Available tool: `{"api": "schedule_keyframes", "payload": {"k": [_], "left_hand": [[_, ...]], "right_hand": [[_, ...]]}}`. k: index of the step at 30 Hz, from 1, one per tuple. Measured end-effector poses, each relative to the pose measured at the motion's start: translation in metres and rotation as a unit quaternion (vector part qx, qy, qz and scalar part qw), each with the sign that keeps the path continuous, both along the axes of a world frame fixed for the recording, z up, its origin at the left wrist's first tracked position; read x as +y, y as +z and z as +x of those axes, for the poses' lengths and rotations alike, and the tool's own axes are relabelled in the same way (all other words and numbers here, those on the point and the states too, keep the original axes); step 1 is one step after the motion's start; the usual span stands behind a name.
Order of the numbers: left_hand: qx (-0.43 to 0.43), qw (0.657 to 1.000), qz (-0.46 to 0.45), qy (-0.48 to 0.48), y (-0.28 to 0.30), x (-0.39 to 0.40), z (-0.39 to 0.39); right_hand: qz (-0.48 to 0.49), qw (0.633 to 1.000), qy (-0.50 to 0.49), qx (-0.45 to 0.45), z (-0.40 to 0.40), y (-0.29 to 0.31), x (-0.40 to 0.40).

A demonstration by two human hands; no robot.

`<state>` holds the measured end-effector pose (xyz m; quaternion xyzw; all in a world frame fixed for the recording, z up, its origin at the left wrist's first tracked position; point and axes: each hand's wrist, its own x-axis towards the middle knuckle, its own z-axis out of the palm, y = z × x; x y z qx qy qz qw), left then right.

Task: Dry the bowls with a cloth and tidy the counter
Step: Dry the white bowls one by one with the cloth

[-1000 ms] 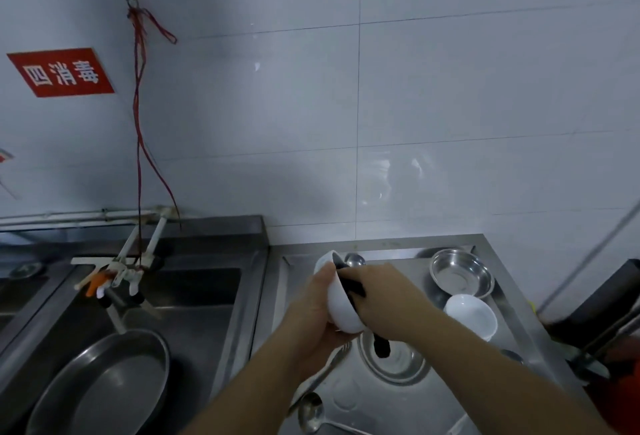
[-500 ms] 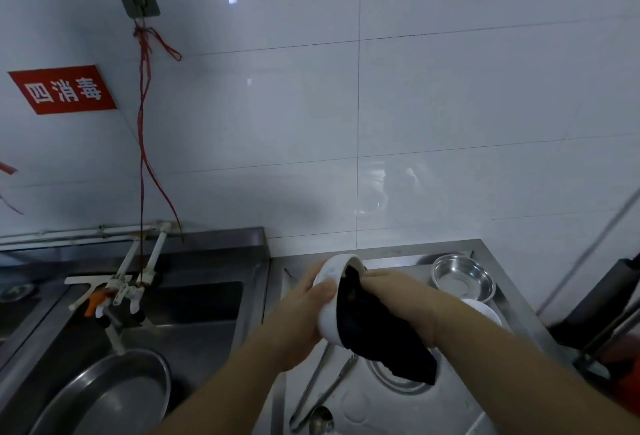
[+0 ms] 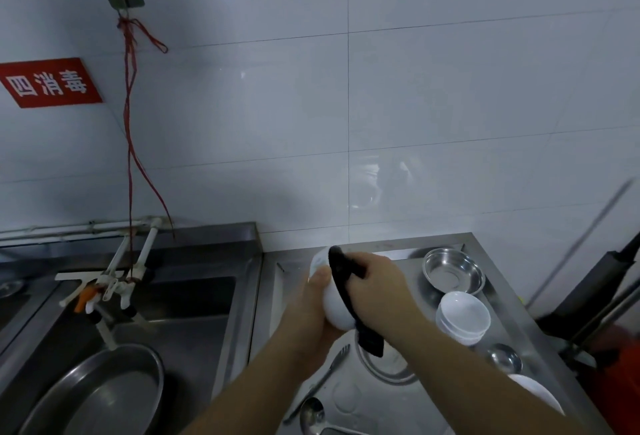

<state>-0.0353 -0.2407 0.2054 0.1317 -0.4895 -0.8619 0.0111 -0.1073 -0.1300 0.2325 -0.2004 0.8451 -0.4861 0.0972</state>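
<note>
I hold a white bowl (image 3: 335,306) on its side above the steel counter (image 3: 374,400). My left hand (image 3: 317,310) grips it from the left, thumb on the rim. My right hand (image 3: 377,289) presses a dark cloth (image 3: 349,299) against the bowl's right side, fingers curled over the cloth; the cloth's tail hangs below. To the right, white bowls (image 3: 462,317) sit stacked on the counter beside a steel bowl (image 3: 453,270). Another white bowl (image 3: 538,395) shows behind my right forearm.
A fork (image 3: 320,377), a ladle (image 3: 313,415) and a small steel cup (image 3: 505,358) lie on the counter. The sink (image 3: 194,317) at left holds a large steel basin (image 3: 100,393) under the tap (image 3: 110,287). Dark equipment (image 3: 602,282) stands at right.
The cloth, which hung spread out of the bowl's mouth, is now bunched into a narrow band along the bowl's side. The bowl has turned in my hands.
</note>
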Motion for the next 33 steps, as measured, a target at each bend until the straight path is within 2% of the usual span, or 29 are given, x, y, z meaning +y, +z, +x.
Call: {"api": "schedule_keyframes", "payload": {"k": [2,3,5,7,10,12,14,16,17,18,19,21,23,25,27,30,32,33], "left_hand": [[-0.012,1.000,-0.013,0.011,0.003,0.000,-0.002],[-0.022,1.000,-0.015,0.012,0.004,-0.002,-0.003],[-0.029,0.999,-0.025,0.004,0.006,-0.003,-0.003],[-0.020,0.998,-0.063,0.000,0.009,-0.003,-0.004],[0.017,0.994,-0.111,-0.019,0.014,-0.003,-0.006],[0.039,0.993,-0.101,-0.042,0.014,-0.002,-0.006],[0.053,0.995,-0.064,-0.061,0.014,0.002,-0.006],[0.047,0.997,-0.015,-0.053,0.012,0.008,-0.005],[0.040,0.998,0.005,-0.042,0.011,0.011,-0.004],[0.034,0.999,0.014,-0.028,0.011,0.015,-0.004],[0.030,0.999,0.016,-0.013,0.010,0.019,-0.003],[0.012,1.000,0.015,0.013,0.009,0.024,-0.004],[-0.005,0.999,0.012,0.038,0.009,0.027,-0.005],[-0.017,0.999,0.002,0.051,0.008,0.027,-0.005],[-0.022,0.998,-0.031,0.056,0.008,0.026,-0.006],[0.001,0.989,-0.141,0.048,0.010,0.021,-0.009],[0.030,0.979,-0.197,0.033,0.012,0.018,-0.010],[0.039,0.976,-0.213,0.026,0.014,0.017,-0.011]], "right_hand": [[0.148,0.973,0.089,0.156,-0.006,-0.003,0.003],[0.197,0.954,0.128,0.187,-0.009,-0.001,0.005],[0.252,0.939,0.174,0.159,-0.017,0.010,0.010],[0.255,0.945,0.194,0.058,-0.022,0.022,0.017],[0.169,0.963,0.184,-0.097,-0.024,0.034,0.027],[0.029,0.959,0.136,-0.249,-0.021,0.033,0.034],[-0.126,0.897,0.085,-0.416,-0.012,0.028,0.038],[-0.227,0.847,0.033,-0.480,-0.004,0.019,0.035],[-0.254,0.847,0.004,-0.467,-0.003,0.014,0.032],[-0.269,0.863,-0.016,-0.427,-0.003,0.009,0.028],[-0.252,0.900,-0.023,-0.354,-0.004,0.006,0.025],[-0.135,0.979,-0.005,-0.150,-0.006,0.001,0.024],[-0.052,0.998,0.029,-0.008,-0.008,-0.004,0.029],[0.000,0.997,0.055,0.053,-0.010,-0.006,0.033],[0.068,0.991,0.098,0.052,-0.016,-0.001,0.033],[0.121,0.981,0.142,-0.056,-0.024,0.017,0.039],[0.029,0.968,0.116,-0.221,-0.025,0.022,0.043],[-0.023,0.950,0.093,-0.297,-0.024,0.022,0.047]]}}
